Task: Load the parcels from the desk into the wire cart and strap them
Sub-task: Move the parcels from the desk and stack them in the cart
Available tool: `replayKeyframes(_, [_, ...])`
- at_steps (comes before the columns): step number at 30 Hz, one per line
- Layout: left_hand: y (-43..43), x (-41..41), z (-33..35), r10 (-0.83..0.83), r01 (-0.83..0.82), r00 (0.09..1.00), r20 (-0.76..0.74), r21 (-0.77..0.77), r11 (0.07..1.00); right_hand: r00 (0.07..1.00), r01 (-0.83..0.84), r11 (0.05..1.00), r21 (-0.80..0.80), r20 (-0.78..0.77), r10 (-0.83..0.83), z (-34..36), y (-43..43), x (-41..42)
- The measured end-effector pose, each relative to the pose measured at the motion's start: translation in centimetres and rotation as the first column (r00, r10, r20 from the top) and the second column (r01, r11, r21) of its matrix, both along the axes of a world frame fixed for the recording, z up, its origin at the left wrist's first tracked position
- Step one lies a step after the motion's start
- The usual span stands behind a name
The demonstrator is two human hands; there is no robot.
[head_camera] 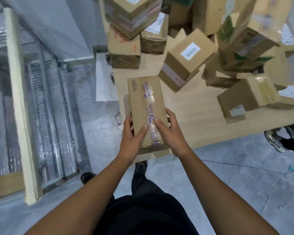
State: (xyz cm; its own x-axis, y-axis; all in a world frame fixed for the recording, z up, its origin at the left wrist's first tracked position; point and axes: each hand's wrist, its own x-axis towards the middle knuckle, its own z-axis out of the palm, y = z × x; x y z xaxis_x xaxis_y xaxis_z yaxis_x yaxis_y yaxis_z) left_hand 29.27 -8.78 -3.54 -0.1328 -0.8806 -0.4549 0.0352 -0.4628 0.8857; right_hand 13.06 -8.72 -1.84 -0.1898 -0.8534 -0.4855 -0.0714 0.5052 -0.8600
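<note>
Two sets of fingers [170,114] are curling round the near end of a long, narrow parcel [145,99], with both thumbs lying on its top face on either side of the purple-printed tape [149,109]. The left hand [131,136] is gripping the left edge and the right hand [170,134] is gripping the right edge. The parcel is hanging over the near-left corner of the desk [193,112], its near end jutting past the edge; whether its far end is resting on the wood I cannot tell.

Judging by the crisp edges, the carton is looking stiff and is not sagging under an end-only hold, so it is probably light to middling in weight. The tape strip is looking slick, so bare cardboard is offering the surer purchase. Because the box is long, gripping one end is letting the far end lever downward; sliding the palms toward the middle of the long sides, or under the base, should be steadying it.

Further out, the other parcels [188,55] are lying heaped and tilted across the desk. On the left a wire frame is standing on the floor [227,175], which I am taking to be the wire cart [46,107]
</note>
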Motion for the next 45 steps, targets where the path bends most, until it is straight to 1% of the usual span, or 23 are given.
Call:
replayKeyframes(6, [0.1, 8.4, -0.4, 0.197, -0.198, 0.979, -0.049, -0.005, 0.98, 0.978, -0.2, 0.98, -0.018, -0.067, 0.198, 0.3, -2.9, 8.7])
replayKeyframes(9, [0.4, 13.7, -0.5, 0.322, -0.324, 0.944, -0.071, -0.024, 0.946, 0.943, -0.326, 0.944, -0.058, -0.096, 0.32, 1.0, -4.4, 14.6])
replayKeyframes(11, [0.8, 17.7, -0.4, 0.417, -0.421, 0.904, -0.09, -0.034, 0.906, 0.911, -0.403, 0.911, -0.084, -0.137, 0.39, 1.5, -5.4, 19.2])
replayKeyframes(13, [1.3, 22.0, -0.3, 0.515, -0.522, 0.849, -0.119, -0.044, 0.852, 0.868, -0.485, 0.869, -0.098, -0.175, 0.464, 2.2, -6.2, 24.3])
replayKeyframes(16, [2.4, 28.4, 0.1, 0.656, -0.672, 0.736, -0.164, -0.064, 0.738, 0.788, -0.609, 0.783, -0.128, -0.215, 0.577, 3.0, -7.1, 32.4])
replayKeyframes(18, [3.2, 32.7, 0.0, 0.722, -0.74, 0.671, -0.171, -0.096, 0.665, 0.716, -0.693, 0.705, -0.149, -0.252, 0.651, 3.1, -7.3, 37.7])
replayKeyframes(20, [4.3, 37.3, -0.3, 0.798, -0.816, 0.578, -0.171, -0.114, 0.567, 0.623, -0.78, 0.604, -0.165, -0.299, 0.722, 2.8, -7.3, 43.2])
replayKeyframes(22, [5.2, 41.5, -0.7, 0.846, -0.863, 0.505, -0.171, -0.111, 0.493, 0.55, -0.835, 0.524, -0.17, -0.295, 0.781, 2.3, -7.2, 48.3])
replayKeyframes(25, [6.4, 46.7, -1.7, 0.889, -0.913, 0.409, -0.205, -0.074, 0.402, 0.458, -0.889, 0.44, -0.128, -0.251, 0.853, 1.1, -6.9, 55.0])
replayKeyframes(31, [6.2, 53.2, -5.6, 0.965, -0.974, 0.223, -0.137, 0.009, 0.227, 0.22, -0.975, 0.223, 0.006, -0.132, 0.967, -4.5, -9.4, 64.8])
replayKeyframes(34, [4.6, 55.7, -8.8, 0.992, -0.991, 0.116, -0.043, 0.056, 0.119, 0.121, -0.989, 0.122, 0.087, -0.024, 0.992, -8.5, -11.3, 68.7])
replayKeyframes(36, [3.4, 56.8, -11.4, 0.996, -0.993, 0.084, 0.02, 0.084, 0.082, 0.052, -0.991, 0.051, 0.125, 0.003, 0.999, -11.6, -12.8, 70.7])
replayKeyframes(38, [2.1, 57.3, -14.4, 0.997, -0.989, 0.052, 0.052, 0.139, 0.044, -0.014, -0.989, -0.01, 0.151, -0.025, 1.0, -15.0, -14.3, 72.3])
replayKeyframes(40, [0.8, 57.7, -17.7, 0.995, -0.986, 0.002, 0.099, 0.164, -0.014, -0.079, -0.982, -0.069, 0.173, -0.05, 0.996, -18.6, -15.7, 73.8])
replayKeyframes(43, [-1.3, 58.8, -23.3, 0.991, -0.977, -0.017, 0.134, 0.208, -0.045, -0.133, -0.971, -0.12, 0.209, -0.048, 0.99, -24.6, -17.7, 75.9])
replayKeyframes(45, [-2.1, 59.9, -27.7, 0.99, -0.969, -0.014, 0.139, 0.242, -0.047, -0.139, -0.968, -0.126, 0.215, -0.044, 0.989, -29.2, -18.7, 77.2])
